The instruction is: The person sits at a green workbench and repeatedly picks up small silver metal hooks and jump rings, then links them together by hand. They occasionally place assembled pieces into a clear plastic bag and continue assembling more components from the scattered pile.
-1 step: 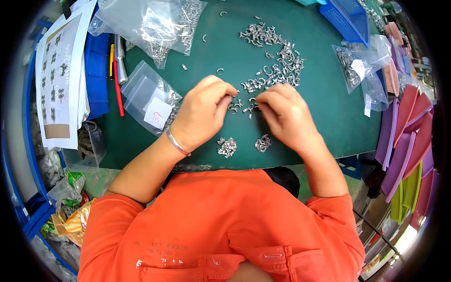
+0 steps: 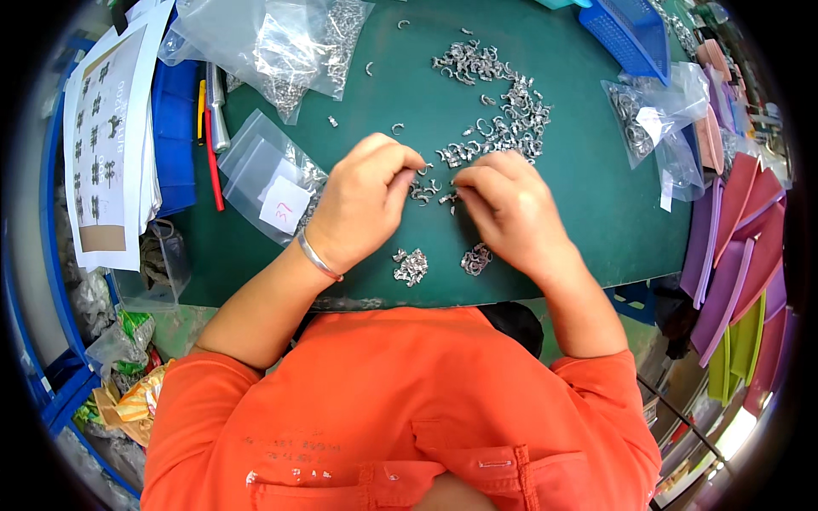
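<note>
Here, my left hand (image 2: 362, 200) and right hand (image 2: 514, 204) curl, can't tell if gripping; metal pile (image 2: 530, 123) at one o'clock, likely for reach.

A red number (image 2: 285, 209) is handwritten on the label (image 2: 284, 189) of a bag (image 2: 244, 170); pale characters (image 2: 119, 111) are printed on a sheet (image 2: 132, 200).

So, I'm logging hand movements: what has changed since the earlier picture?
The right hand has shifted slightly left, toward the left hand; whether either took or released a piece is unclear. The left hand, the heap of curved silver metal pieces and the blue basket look essentially unchanged.
</note>
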`<state>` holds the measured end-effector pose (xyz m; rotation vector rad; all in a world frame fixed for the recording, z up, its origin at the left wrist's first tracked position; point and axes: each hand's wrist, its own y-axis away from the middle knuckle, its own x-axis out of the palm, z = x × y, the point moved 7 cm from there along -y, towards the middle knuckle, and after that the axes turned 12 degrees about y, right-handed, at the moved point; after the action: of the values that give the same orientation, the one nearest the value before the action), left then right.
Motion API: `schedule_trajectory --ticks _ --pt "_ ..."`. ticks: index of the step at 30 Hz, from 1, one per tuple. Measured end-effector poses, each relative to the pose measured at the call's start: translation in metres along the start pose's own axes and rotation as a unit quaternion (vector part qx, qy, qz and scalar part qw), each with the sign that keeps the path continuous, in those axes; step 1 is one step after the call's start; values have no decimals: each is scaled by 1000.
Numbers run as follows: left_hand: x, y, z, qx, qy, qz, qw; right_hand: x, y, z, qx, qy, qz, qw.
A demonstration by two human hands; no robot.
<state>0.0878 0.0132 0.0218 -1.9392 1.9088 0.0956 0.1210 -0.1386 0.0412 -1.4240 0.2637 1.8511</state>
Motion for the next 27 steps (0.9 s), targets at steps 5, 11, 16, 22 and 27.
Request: schedule_trajectory --ticks 5,11,16,22,27 --pt "-5 2 1 14 -34 -6 999 27 -7 9 11 38 8 999" --pt "0 1 7 -1 -68 9 998 24 2 2 9 23 -22 999" --pt "16 -11 8 38 -149 40 987 19 5 0 20 10 -43 999" --pt "-4 -8 12 -8 -44 -11 999 10 2 -9 43 -8 -78 996" --pt "-17 0 37 -216 286 -88 929 17 -2 -3 17 46 9 999"
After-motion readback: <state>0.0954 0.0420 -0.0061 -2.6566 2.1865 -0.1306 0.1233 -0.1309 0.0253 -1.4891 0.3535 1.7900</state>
